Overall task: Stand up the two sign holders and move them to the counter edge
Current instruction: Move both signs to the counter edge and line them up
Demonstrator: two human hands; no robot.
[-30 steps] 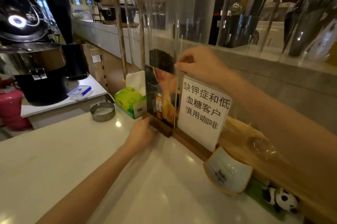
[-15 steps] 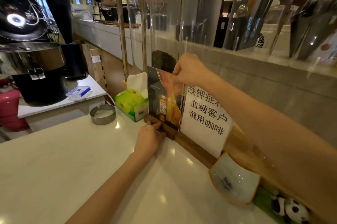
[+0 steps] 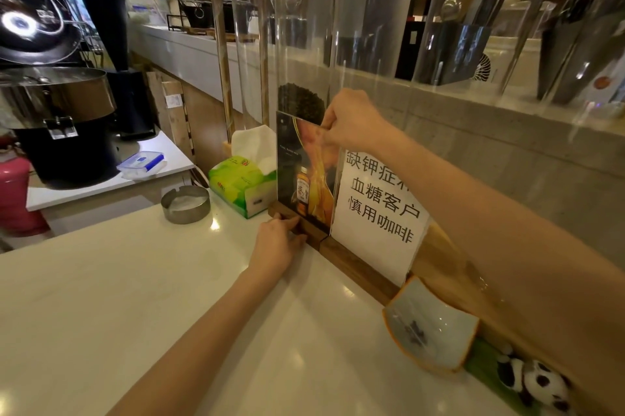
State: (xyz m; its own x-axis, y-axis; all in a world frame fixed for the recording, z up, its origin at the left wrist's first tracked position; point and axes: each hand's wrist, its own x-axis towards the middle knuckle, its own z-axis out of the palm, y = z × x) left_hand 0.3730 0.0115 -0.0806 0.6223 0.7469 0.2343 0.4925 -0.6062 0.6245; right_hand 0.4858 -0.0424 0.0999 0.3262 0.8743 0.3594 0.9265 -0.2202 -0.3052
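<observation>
Fingers of the right hand (image 3: pixel 351 121) pinch the clear acrylic top of the poster sign holder (image 3: pixel 304 175), upright beside the white text sign holder (image 3: pixel 378 209); left hand (image 3: pixel 275 244) fingertips press its dark wooden base on the glossy counter (image 3: pixel 135 297).

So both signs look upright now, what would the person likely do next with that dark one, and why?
Probably let go. The dark sign holder stands upright, its wooden base beside the white sign holder along the counter edge. The right hand pinches its top and the left hand steadies its base, so little seems left to do.
</observation>
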